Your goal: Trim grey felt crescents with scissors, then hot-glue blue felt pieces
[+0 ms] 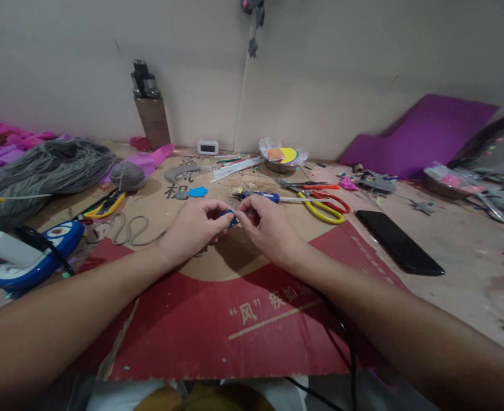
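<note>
Close together over the cardboard sheet (183,325), both hands pinch a small dark blue piece (231,217). My left hand (198,225) has its fingers closed on the piece's left side. My right hand (269,225) grips it from the right, thumb and fingertips together. The fingers partly cover the piece, so its full shape is hidden. Just behind the hands lie a bright blue cutout (198,192) and a blue glue gun or similar tool (260,197). Gray cord (127,229) curls on the surface beside my left hand.
Scissors with yellow handles (326,214) and a black phone (397,242) lie right. Gray yarn (55,168), a cutter (106,205) and a blue-and-white device (37,260) are left. A bowl (283,165), white sticks (238,168) and a small clock (208,147) stand behind.
</note>
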A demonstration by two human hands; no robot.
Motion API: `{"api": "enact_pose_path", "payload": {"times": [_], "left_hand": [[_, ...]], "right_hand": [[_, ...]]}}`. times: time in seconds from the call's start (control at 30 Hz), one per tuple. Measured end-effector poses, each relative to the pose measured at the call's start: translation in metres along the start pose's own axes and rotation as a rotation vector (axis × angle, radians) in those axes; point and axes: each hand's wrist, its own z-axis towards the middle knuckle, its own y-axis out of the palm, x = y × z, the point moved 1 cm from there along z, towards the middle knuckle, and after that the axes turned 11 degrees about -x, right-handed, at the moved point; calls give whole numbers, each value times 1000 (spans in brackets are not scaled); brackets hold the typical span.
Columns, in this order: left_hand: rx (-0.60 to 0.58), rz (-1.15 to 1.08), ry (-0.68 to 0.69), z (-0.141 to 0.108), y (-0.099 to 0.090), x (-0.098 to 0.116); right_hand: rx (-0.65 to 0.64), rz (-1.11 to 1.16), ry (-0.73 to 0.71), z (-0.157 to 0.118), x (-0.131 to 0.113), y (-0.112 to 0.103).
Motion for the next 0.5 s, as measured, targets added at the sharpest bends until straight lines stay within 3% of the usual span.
{"api": "enact_pose_path", "payload": {"times": [0.23,0.33,0.5], "left_hand": [[-88,-71,-6,2,-2,0],[-85,-25,22,3,-4,0],[-67,11,-60,3,-5,-2]], "right_hand": [[-5,55,47,1,2,-4],[-20,44,47,1,2,-2],[-41,43,40,0,1,1]]}}
